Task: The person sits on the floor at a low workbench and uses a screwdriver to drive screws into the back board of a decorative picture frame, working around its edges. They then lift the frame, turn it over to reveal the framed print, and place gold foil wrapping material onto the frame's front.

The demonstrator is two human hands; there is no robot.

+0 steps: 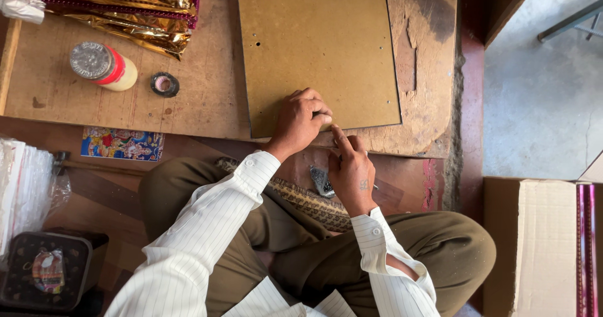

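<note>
Curled left hand (300, 121) presses board (317, 47); right hand (350, 171) seemingly pinches its edge.

A board (317, 47) lies on the low table (195, 97), at its near edge; bottle (103, 65) and tape roll (165, 84) sit left of it

Left hand (300, 119) curled knuckles-up; right hand (352, 169) points its forefinger forward.

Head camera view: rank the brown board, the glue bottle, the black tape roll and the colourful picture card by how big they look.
1. brown board
2. colourful picture card
3. glue bottle, looks close to the card, so that order is unsure
4. black tape roll
</note>
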